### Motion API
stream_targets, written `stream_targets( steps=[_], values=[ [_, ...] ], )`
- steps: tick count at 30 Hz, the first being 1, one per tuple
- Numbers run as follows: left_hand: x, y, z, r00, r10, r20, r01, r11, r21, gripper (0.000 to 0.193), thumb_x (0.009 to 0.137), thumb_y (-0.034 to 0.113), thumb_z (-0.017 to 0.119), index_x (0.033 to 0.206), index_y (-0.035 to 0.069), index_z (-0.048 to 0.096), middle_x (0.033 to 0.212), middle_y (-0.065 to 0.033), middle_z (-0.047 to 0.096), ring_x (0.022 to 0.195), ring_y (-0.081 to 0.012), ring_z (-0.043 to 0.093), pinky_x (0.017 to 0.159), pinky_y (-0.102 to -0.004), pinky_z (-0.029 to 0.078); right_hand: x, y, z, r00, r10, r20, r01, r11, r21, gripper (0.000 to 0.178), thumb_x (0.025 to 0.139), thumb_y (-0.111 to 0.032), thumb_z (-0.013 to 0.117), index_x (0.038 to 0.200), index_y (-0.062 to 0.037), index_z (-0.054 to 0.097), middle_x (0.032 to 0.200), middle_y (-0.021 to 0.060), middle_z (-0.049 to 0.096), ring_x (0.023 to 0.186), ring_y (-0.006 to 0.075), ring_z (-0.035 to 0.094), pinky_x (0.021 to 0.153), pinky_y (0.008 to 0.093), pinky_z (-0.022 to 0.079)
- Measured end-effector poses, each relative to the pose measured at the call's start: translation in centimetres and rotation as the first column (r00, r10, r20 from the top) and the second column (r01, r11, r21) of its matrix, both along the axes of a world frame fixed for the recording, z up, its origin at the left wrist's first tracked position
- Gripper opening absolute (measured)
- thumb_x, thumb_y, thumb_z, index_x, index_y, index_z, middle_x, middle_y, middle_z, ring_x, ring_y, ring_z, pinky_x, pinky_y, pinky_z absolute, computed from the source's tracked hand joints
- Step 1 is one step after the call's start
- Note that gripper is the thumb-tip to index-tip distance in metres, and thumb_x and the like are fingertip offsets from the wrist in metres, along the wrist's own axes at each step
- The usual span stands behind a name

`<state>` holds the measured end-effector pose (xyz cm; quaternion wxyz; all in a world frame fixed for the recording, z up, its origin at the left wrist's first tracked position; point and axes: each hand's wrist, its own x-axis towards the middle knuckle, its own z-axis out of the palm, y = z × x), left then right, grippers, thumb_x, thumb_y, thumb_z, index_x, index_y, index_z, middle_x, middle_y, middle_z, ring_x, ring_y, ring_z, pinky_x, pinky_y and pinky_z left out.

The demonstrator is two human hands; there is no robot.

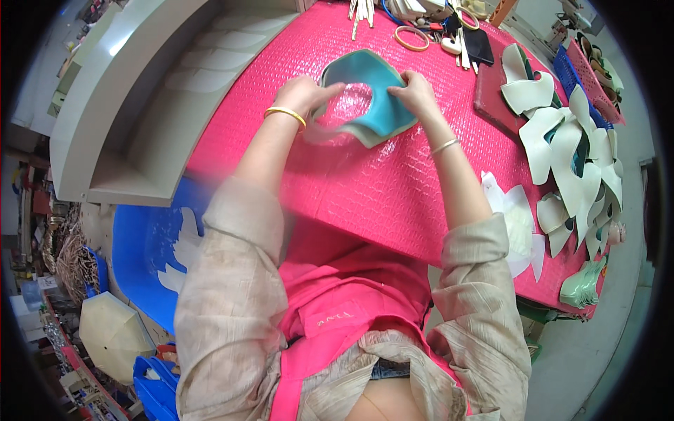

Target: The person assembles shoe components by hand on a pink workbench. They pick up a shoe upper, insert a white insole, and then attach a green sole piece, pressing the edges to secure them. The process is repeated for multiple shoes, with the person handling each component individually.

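A curved shoe upper (386, 116), teal on the face toward me with a pale edge, is held above the pink table cover (337, 186). Its near left part is smeared by motion. My left hand (300, 95), with a yellow bangle at the wrist, pinches the left side, thumb on the teal face. On the right edge, the thumb and fingers of my right hand (418, 96) are closed. The pink cover shows through the opening between my hands.
White cut uppers (579, 165) lie heaped at right, beside a dark red board (491, 88). Pale green pieces (583, 284) sit at the near right corner. A grey shelf unit (119, 151) borders the left, above a blue tub (137, 245). Tape rolls (412, 38) lie at the back.
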<state>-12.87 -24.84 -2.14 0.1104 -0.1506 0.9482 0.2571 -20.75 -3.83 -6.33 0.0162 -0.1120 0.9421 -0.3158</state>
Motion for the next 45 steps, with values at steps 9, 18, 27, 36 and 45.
stream_targets(
  steps=[9,18,27,36,45],
  values=[
    [5.1,3.1,0.3,0.997,0.052,-0.051,0.002,0.678,0.735,0.051,0.085,0.045,0.047,0.09,-0.004,0.061,0.083,-0.0142,0.063,0.085,-0.0227,0.061,0.072,-0.0327,0.047,9.5,-1.4,7.9,0.902,-0.165,-0.398,-0.103,0.814,-0.572,0.025,0.088,-0.025,0.051,0.081,-0.0016,0.059,0.059,0.0023,0.053,0.051,0.016,0.048,0.049,0.0275,0.037],
    [5.7,8.2,6.2,0.92,0.161,-0.358,0.342,-0.777,0.528,0.048,0.093,0.04,0.033,0.115,0.0,0.047,0.109,-0.0108,0.056,0.104,-0.0217,0.051,0.095,-0.0374,0.034,10.0,6.0,3.5,0.981,-0.088,-0.172,-0.009,0.867,-0.498,0.023,0.084,-0.022,0.057,0.091,0.0,0.059,0.085,0.0078,0.059,0.078,0.0184,0.054,0.071,0.028,0.042],
    [6.8,11.4,8.8,0.8,0.226,-0.555,0.515,0.213,0.83,0.043,0.089,0.038,0.048,0.093,-0.003,0.061,0.08,-0.0015,0.058,0.074,-0.006,0.052,0.064,-0.0207,0.042,11.7,5.1,14.5,0.797,0.136,-0.588,-0.413,0.834,-0.367,0.021,0.079,-0.014,0.064,0.097,-0.0047,0.059,0.082,0.0034,0.061,0.073,0.014,0.058,0.066,0.0271,0.046],
    [7.0,8.8,8.6,0.72,-0.079,-0.689,0.693,0.042,0.72,0.03,0.09,0.024,0.05,0.098,-0.004,0.061,0.093,-0.0089,0.062,0.085,-0.012,0.057,0.074,-0.0257,0.044,7.4,10.6,12.7,0.918,0.382,0.108,0.019,0.229,-0.973,0.035,0.086,-0.03,0.055,0.102,0.0014,0.056,0.092,0.0071,0.063,0.085,0.0113,0.059,0.078,0.0238,0.046],
    [12.5,10.7,0.0,0.916,-0.041,-0.4,0.398,-0.04,0.916,0.035,0.089,0.021,0.051,0.115,-0.002,0.05,0.111,-0.0089,0.057,0.102,-0.0138,0.051,0.09,-0.0268,0.038,8.9,8.6,10.6,0.918,0.3,0.258,-0.035,0.712,-0.701,0.025,0.082,-0.029,0.061,0.073,-0.0057,0.057,0.062,-0.004,0.053,0.053,0.0022,0.046,0.048,0.0176,0.034]
  ],
)
